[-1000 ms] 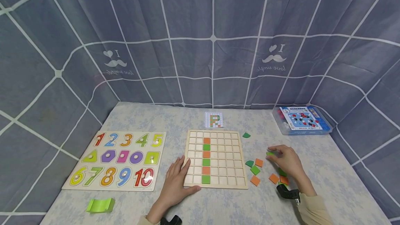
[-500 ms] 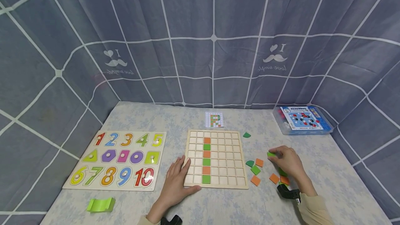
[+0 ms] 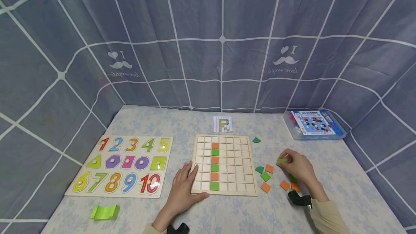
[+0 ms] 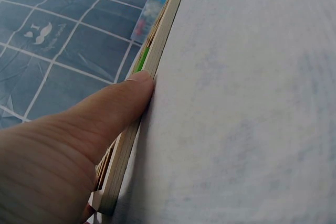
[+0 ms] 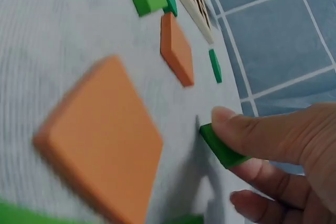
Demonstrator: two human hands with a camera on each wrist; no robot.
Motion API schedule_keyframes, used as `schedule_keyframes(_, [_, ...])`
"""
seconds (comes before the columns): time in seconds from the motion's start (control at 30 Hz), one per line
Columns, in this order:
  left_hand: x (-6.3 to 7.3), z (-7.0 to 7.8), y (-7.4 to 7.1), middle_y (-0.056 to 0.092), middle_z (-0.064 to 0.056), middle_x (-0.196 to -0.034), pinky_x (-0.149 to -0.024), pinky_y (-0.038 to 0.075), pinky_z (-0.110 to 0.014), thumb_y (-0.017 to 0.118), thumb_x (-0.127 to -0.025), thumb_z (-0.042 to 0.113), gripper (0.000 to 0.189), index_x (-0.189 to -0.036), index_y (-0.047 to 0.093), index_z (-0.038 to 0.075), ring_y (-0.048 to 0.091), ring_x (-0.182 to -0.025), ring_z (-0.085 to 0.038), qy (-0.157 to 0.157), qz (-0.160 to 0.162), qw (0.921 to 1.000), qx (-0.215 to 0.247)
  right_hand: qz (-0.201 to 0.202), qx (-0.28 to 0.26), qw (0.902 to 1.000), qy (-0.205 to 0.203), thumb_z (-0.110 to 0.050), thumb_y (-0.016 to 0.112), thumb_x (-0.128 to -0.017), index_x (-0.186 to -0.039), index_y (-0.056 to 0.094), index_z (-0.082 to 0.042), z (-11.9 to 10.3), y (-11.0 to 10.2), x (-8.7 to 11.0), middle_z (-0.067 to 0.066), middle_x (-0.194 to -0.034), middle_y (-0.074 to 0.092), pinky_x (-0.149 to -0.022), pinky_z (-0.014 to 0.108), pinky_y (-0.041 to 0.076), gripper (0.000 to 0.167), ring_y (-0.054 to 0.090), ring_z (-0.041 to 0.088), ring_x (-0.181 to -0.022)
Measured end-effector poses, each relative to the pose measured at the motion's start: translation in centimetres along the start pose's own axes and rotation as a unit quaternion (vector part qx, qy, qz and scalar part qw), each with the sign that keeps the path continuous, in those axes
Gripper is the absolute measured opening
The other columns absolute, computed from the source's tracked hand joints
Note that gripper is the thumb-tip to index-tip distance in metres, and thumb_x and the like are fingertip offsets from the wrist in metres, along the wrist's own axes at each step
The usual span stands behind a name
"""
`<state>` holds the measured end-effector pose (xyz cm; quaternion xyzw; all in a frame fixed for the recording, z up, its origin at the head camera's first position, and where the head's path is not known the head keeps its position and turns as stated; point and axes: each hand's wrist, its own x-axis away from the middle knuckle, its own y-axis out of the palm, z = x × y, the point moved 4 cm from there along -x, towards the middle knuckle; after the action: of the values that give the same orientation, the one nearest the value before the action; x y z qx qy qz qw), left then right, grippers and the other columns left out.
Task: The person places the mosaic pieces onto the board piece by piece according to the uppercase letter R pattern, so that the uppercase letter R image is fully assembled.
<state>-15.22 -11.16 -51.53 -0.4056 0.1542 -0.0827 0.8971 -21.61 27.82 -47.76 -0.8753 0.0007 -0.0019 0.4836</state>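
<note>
Pinched between the thumb and fingers of my right hand [image 3: 298, 165] is a small green square tile [image 5: 221, 148], held just above the table right of the wooden grid board [image 3: 237, 165]. My left hand [image 3: 183, 190] rests at the board's near left corner, thumb [image 4: 118, 100] lying on its front edge and fingers along its left side. One column of the board carries alternating orange and green tiles [image 3: 215, 168]. Loose orange tiles [image 5: 105, 140], green tiles [image 3: 265, 176] and dark green rounded pieces [image 3: 259, 169] lie between the board and my right hand. Some tiles are partly hidden beneath that hand.
A pattern card [image 3: 222, 124] lies behind the board. To the left are a number-and-shape puzzle [image 3: 121, 167] and a green curved block [image 3: 104, 212]. A clear plastic box [image 3: 314, 125] with a blue label stands at the back right. Grid-patterned cloth surrounds the table.
My right hand stays near the same spot and shifts its fingers slightly around the green tile. My left hand and the tiles on the board have not moved.
</note>
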Motion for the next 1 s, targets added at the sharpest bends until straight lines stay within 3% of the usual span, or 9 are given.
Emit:
schedule_keyframes(0.17, [-0.1,0.0,-0.1,0.026,-0.022,-0.15,-0.108,0.012,-0.054,0.077,-0.072,0.053,0.095,-0.143,0.04,0.001,0.015,-0.139,-0.039,-0.004,-0.002,1.0,-0.002,0.027,-0.061,0.9972,-0.032,-0.017,0.078,-0.079,-0.085,0.063,-0.006,-1.7,0.4,-0.8,-0.001,-0.067,0.054,-0.052,0.03,0.037,0.02,0.046,0.016,-0.059])
schedule_keyframes(0.5, [0.0,-0.1,-0.1,0.027,-0.022,-0.15,-0.108,0.012,-0.054,0.076,-0.072,0.053,0.095,-0.143,0.041,0.001,0.016,-0.139,-0.039,0.0,-0.001,1.0,-0.001,0.028,-0.151,0.9845,-0.085,-0.016,0.082,-0.075,-0.077,0.067,-0.009,-7.9,3.8,-3.5,-0.001,-0.069,0.059,-0.049,0.029,0.037,0.017,0.045,0.018,-0.057])
schedule_keyframes(0.7, [0.0,0.0,-0.1,0.028,-0.023,-0.149,-0.108,0.013,-0.055,0.076,-0.072,0.053,0.095,-0.143,0.041,0.0,0.017,-0.138,-0.04,0.003,0.001,1.0,-0.004,0.036,-0.138,0.9835,-0.111,-0.017,0.082,-0.074,-0.082,0.073,-0.01,-11.1,6.2,-5.0,-0.004,-0.07,0.062,-0.054,0.031,0.044,0.014,0.054,0.012,-0.06])
schedule_keyframes(1.0, [0.1,0.0,0.0,0.028,-0.022,-0.149,-0.108,0.014,-0.055,0.074,-0.073,0.055,0.094,-0.143,0.041,0.002,0.017,-0.138,-0.04,0.0,-0.003,0.9999,-0.011,0.011,-0.112,0.9866,-0.117,-0.024,0.082,-0.074,-0.078,0.068,-0.017,-14.2,8.7,-6.8,-0.008,-0.063,0.057,-0.052,0.031,0.042,0.016,0.052,0.011,-0.056])
